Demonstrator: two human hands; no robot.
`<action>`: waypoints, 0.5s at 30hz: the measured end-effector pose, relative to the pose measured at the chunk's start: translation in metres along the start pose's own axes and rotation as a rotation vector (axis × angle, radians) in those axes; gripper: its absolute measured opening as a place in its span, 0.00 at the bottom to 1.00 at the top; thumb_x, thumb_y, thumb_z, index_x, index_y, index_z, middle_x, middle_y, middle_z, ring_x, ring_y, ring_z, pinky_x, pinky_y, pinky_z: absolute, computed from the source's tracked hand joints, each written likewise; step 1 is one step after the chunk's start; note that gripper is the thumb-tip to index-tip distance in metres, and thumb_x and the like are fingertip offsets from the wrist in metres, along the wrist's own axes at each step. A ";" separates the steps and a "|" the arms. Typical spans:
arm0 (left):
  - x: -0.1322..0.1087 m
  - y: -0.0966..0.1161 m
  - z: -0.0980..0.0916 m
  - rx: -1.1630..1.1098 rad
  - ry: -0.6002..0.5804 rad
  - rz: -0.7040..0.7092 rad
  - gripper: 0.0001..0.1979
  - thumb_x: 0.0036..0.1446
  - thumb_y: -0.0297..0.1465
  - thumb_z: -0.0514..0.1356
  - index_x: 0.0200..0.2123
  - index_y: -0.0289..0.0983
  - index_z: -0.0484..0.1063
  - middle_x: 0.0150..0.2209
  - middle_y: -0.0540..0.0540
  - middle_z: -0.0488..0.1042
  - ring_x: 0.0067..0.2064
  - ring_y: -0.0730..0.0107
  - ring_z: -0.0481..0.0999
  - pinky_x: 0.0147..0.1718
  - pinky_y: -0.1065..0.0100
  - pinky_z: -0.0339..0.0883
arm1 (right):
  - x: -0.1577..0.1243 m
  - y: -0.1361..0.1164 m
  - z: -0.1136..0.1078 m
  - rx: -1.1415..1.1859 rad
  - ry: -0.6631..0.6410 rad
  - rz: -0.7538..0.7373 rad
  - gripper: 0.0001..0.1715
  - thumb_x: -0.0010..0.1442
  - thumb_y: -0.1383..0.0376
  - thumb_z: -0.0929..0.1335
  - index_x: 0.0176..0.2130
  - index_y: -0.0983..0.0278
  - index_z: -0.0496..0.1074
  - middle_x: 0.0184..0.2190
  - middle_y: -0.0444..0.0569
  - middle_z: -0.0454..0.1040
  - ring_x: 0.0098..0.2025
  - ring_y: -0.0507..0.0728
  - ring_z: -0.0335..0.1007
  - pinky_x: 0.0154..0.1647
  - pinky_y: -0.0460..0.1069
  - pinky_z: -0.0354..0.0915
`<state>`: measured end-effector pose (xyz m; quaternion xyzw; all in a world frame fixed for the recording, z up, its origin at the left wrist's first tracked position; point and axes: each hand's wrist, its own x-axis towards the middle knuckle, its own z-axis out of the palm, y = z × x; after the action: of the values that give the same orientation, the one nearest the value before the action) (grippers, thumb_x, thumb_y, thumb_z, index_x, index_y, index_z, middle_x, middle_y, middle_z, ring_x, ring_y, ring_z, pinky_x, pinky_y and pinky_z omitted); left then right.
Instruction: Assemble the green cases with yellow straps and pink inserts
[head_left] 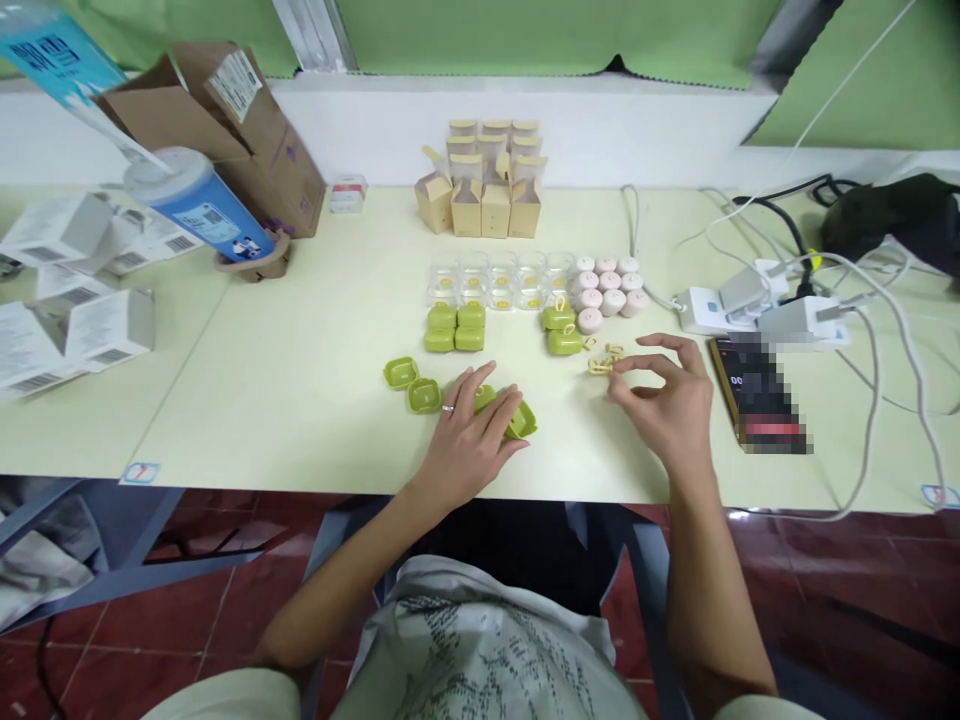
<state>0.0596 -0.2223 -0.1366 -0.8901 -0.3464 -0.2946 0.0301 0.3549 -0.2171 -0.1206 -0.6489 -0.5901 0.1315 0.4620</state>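
Note:
My left hand (471,432) rests over an opened green plastic case (523,420), its thumb at the near side and its fingers across it, partly hiding it. With thumb and forefinger pinched, my right hand (667,395) is on a small yellow loop (600,367) low over the table. A few more yellow loops (614,349) lie right there. Left of my left hand sits another opened green case (424,395), its two halves spread. Closed green cases (455,328) stand in a group behind, and two more closed green cases (564,341), with yellow loops on them, are farther right.
Clear plastic cups (502,285) with yellow centres stand in rows beside pale pink round pieces (602,288). Small open cardboard boxes (495,205) are at the back. A phone (757,395), power strip (712,311) and cables lie right; white boxes (109,325) and a blue canister (206,210) left.

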 end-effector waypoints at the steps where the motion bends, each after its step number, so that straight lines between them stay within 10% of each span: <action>1: -0.001 -0.002 -0.002 0.013 -0.010 -0.004 0.35 0.69 0.42 0.73 0.72 0.32 0.71 0.64 0.29 0.83 0.76 0.30 0.71 0.72 0.31 0.68 | 0.003 0.007 0.000 -0.053 0.031 -0.006 0.10 0.62 0.59 0.77 0.41 0.63 0.87 0.58 0.59 0.75 0.49 0.63 0.84 0.31 0.53 0.86; 8: -0.005 -0.030 -0.029 0.126 -0.111 -0.098 0.41 0.65 0.33 0.75 0.77 0.38 0.66 0.70 0.33 0.78 0.74 0.29 0.70 0.69 0.33 0.70 | 0.001 -0.015 0.006 -0.117 0.170 -0.152 0.15 0.74 0.55 0.72 0.39 0.59 0.85 0.51 0.59 0.81 0.44 0.62 0.82 0.36 0.57 0.81; 12: -0.004 -0.039 -0.028 0.085 -0.035 -0.103 0.29 0.72 0.27 0.69 0.72 0.35 0.70 0.60 0.37 0.86 0.68 0.36 0.74 0.62 0.40 0.77 | -0.018 -0.056 0.019 0.129 0.019 -0.167 0.20 0.77 0.57 0.72 0.32 0.57 0.79 0.39 0.51 0.84 0.43 0.61 0.83 0.44 0.58 0.79; 15: -0.001 -0.038 -0.028 0.009 0.112 -0.099 0.22 0.74 0.28 0.68 0.68 0.37 0.75 0.55 0.39 0.87 0.63 0.45 0.79 0.60 0.45 0.79 | -0.037 -0.076 0.036 0.348 -0.137 -0.086 0.05 0.74 0.58 0.75 0.46 0.56 0.82 0.43 0.49 0.87 0.39 0.58 0.83 0.39 0.55 0.78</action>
<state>0.0207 -0.2017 -0.1196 -0.8538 -0.3892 -0.3435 0.0386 0.2704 -0.2436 -0.0970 -0.5227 -0.6159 0.2556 0.5312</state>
